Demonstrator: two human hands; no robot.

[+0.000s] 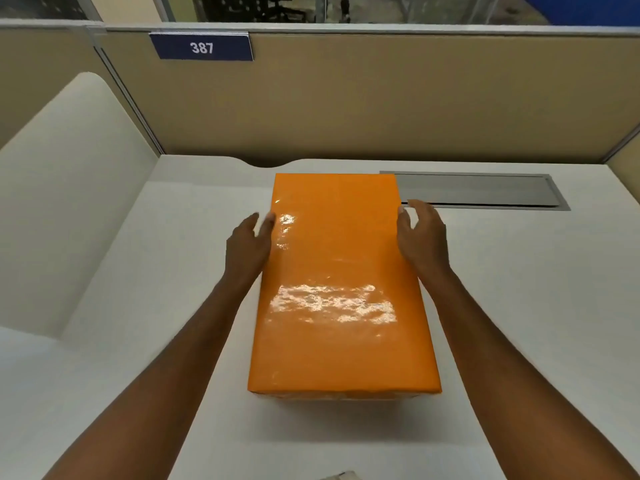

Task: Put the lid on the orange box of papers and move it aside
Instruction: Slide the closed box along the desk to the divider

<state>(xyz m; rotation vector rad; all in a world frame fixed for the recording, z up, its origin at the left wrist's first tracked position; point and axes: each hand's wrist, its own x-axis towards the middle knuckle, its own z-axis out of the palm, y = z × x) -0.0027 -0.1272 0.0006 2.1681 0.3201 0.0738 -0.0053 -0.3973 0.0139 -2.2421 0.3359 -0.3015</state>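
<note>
A glossy orange box with its lid [341,278] on top stands lengthwise in the middle of the white desk [138,306]. The lid covers the box fully; no papers show. My left hand [247,245] is at the box's left side, thumb touching the lid's edge, fingers spread. My right hand [420,237] is at the right side, thumb against the lid's edge, the other fingers curled apart from it. Whether either hand grips the box I cannot tell.
A grey metal cable hatch [485,190] lies in the desk behind and right of the box. Beige partition walls [381,98] close off the back, with a blue sign "387" [202,47]. A cream side panel [69,188] rises at the left. Something white [341,476] peeks in at the bottom edge.
</note>
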